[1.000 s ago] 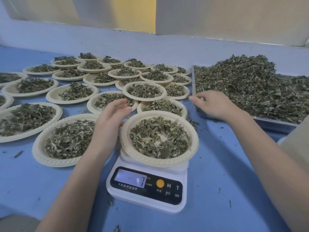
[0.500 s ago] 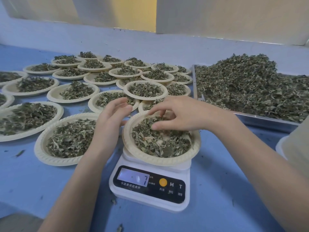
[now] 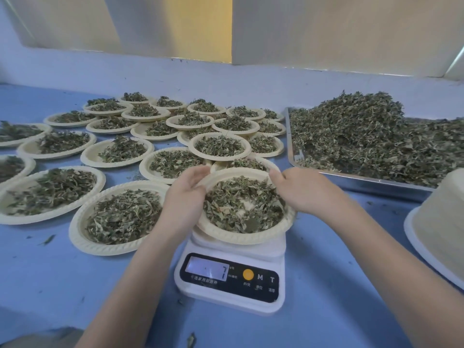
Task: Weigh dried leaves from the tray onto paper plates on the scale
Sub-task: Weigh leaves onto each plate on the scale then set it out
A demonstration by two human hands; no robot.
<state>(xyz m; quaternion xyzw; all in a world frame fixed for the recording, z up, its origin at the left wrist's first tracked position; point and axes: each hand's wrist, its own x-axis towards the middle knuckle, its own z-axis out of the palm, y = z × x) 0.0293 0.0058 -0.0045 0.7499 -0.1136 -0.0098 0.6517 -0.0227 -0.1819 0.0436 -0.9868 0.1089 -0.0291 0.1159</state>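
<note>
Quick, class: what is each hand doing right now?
Left hand: grips the left rim of the paper plate on the scale.
Right hand: grips the plate's right rim.

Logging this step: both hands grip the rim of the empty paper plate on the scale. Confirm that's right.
Not empty: the head view shows the paper plate on the scale filled with dried leaves. The left hand and right hand do grip its rim.

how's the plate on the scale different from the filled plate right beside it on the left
The plate on the scale sits raised on the white scale; the neighbouring plate lies flat on the blue table. The left hand and right hand hold the first one's rim; nothing touches the neighbour. Both are cream paper plates holding dried leaves.
</note>
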